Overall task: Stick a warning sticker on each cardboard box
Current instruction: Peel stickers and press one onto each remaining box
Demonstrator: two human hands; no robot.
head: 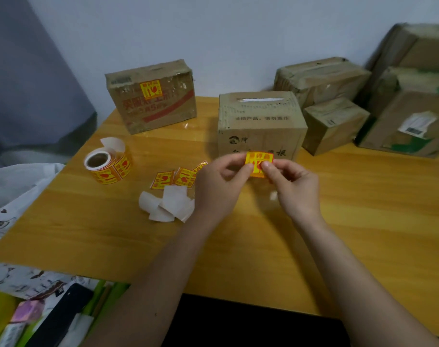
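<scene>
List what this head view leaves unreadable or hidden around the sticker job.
- Sticker held by left hand and right hand: fingers hide its middle; backing state unclear.
- Front box: hands hide its lower front.
- Right-side boxes: frame edge cuts them; stickers cannot be confirmed.
- Box print: too blurred.
</scene>
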